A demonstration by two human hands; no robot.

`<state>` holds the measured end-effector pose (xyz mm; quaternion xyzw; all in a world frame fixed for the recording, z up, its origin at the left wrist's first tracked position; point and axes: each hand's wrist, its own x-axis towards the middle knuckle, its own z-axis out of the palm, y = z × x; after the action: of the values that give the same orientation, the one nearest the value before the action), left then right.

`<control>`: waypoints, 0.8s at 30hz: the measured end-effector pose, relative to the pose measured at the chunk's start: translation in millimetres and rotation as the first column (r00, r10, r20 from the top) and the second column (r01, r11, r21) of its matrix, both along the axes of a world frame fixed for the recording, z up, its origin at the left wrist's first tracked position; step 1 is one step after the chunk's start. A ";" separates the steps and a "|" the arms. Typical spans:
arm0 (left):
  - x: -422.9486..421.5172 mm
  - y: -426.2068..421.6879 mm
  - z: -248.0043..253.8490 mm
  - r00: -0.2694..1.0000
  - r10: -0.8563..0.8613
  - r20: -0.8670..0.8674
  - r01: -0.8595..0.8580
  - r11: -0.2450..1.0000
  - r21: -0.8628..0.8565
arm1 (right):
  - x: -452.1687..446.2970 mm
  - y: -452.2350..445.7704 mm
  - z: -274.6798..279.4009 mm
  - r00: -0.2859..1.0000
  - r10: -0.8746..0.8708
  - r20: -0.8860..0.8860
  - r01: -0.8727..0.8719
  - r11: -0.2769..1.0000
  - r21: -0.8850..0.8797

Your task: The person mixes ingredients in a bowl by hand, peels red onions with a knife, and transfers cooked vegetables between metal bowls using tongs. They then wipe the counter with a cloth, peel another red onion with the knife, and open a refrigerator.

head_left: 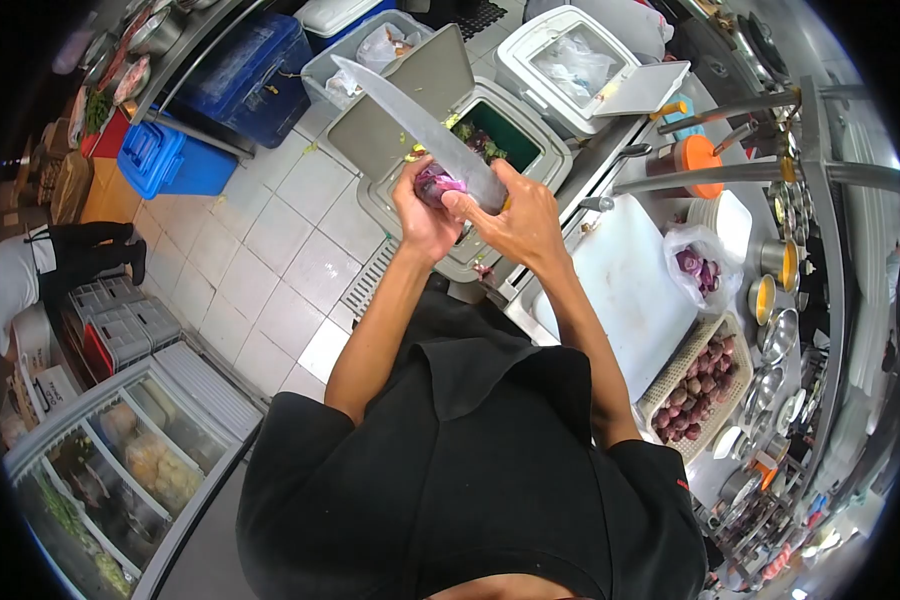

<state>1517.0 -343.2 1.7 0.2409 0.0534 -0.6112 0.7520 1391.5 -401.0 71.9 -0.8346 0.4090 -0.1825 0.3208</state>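
Over an open bin [560, 160] with scraps inside, my left hand [422, 215] is wrapped round a purple onion [435, 186]. My right hand [520, 215] grips a large knife [420, 125] near its handle end, with the thumb against the onion. The broad blade points up and to the left, lying beside the onion. Most of the knife's handle is hidden in my right hand.
Right of me lie a white cutting board [625, 285], a basket of red onions [735, 385] and a plastic bag [705, 265] holding purple pieces. A white bin [570, 65] stands beyond. At left are a blue tub [185, 165], a glass-topped fridge [120, 470] and another person [15, 275].
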 end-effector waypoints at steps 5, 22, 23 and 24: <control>-1.8 -2.9 -2.3 0.997 -0.022 0.077 0.027 0.998 -0.062 | 1.2 -2.0 -8.8 1.000 0.013 0.002 -0.013 0.998 -0.059; -3.5 -16.8 -4.7 0.951 0.275 0.142 -0.295 0.944 0.148 | 3.7 -4.2 4.1 0.990 -0.071 0.123 0.084 0.990 -0.110; -1.8 -15.9 -5.5 0.961 0.257 0.098 -0.266 0.959 0.096 | 2.9 -12.9 5.3 0.988 -0.118 0.094 0.129 0.986 -0.110; -2.2 -14.1 -5.5 0.961 0.260 0.098 -0.269 0.958 0.095 | 2.8 -18.4 2.3 0.993 -0.110 0.040 0.116 0.974 -0.192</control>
<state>1514.8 -357.3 -3.8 0.2975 0.0861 -0.4907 0.8144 1394.3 -419.4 74.2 -0.8345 0.4313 -0.2517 0.2328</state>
